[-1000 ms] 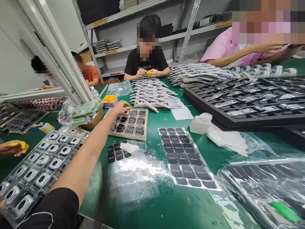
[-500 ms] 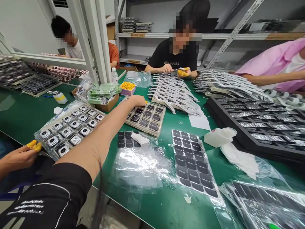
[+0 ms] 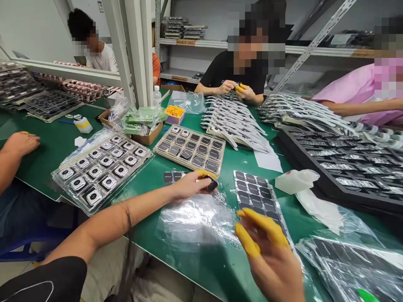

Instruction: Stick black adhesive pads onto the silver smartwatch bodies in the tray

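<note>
Over the clear plastic sheets, my left hand (image 3: pixel 192 185) pinches a small dark square watch case (image 3: pixel 212 184) between thumb and yellow-covered forefinger. My right hand (image 3: pixel 272 251) hovers at the lower right, its yellow-sheathed fingertips apart with nothing between them. Beneath and beyond it lies a sheet of black square film stickers (image 3: pixel 252 188). A second black sticker sheet (image 3: pixel 169 177) is partly hidden behind my left forearm and hand. Further back, a beige tray (image 3: pixel 189 162) holds dark square pieces, with two pale round-centred ones at its far left corner.
A clear tray (image 3: pixel 102 200) of watch cases stands at the left. Behind are a purple box of yellow finger cots (image 3: pixel 175 112), green packets (image 3: pixel 143 119) and stacked white straps (image 3: pixel 231 119). A white bottle (image 3: pixel 296 180) and black foam tray (image 3: pixel 315 180) lie right. Co-workers sit around the table.
My left hand has come back from the beige tray with a dark watch case. My right hand has entered from below. A co-worker's hand at the left has moved off the clear tray.
</note>
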### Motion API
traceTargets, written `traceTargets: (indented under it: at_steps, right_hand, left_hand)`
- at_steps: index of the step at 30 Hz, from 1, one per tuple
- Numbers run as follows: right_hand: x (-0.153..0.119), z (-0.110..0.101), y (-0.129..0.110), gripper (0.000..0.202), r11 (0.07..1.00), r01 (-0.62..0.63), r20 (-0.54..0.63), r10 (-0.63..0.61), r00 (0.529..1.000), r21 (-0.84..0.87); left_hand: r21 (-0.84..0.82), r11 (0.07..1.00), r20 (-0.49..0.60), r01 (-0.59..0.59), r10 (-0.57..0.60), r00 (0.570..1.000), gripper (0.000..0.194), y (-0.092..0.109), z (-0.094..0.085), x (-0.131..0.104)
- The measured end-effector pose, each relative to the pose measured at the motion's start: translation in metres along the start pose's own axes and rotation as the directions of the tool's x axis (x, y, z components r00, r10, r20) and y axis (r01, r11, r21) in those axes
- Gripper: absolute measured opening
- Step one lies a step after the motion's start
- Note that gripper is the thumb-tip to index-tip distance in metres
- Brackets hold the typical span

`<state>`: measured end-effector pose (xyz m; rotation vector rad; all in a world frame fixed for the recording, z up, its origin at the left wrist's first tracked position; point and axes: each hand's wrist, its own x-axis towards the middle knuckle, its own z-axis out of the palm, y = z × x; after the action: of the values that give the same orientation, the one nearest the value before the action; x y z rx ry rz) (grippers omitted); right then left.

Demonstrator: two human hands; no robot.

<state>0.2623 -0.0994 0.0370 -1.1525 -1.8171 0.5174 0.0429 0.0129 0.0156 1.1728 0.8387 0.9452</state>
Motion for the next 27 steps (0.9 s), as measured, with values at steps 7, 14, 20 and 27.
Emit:
traceTargets:
  at_steps: [7,14,20,27]
  right_hand:
    - [0.080,0.051,0.040,0.021,0.955,0.298,0.178,-0.293,0.939,0.000]
    - [0.063,0.048,0.040,0.014,0.965,0.080,0.006,-0.084,0.996,0.248]
    - [0.064,0.054,0.056,0.036,0.877,-0.324,0.093,0.378,0.921,-0.355]
    - [0.087,0.099,0.051,0.024,0.870,0.028,0.175,0.068,0.982,-0.492]
  left_hand:
    - [-0.181,0.965,0.152,0.188,-0.161,0.975,0.052,-0.002,-0.009,-0.034]
    - [-0.307,0.894,0.220,0.327,-0.268,0.938,0.073,-0.003,-0.008,-0.033]
    - [-0.127,0.988,-0.263,0.085,-0.116,0.958,0.062,0.001,-0.020,-0.025]
    - [0.009,1.000,-0.300,-0.008,0.011,0.954,0.065,-0.004,-0.027,-0.023]
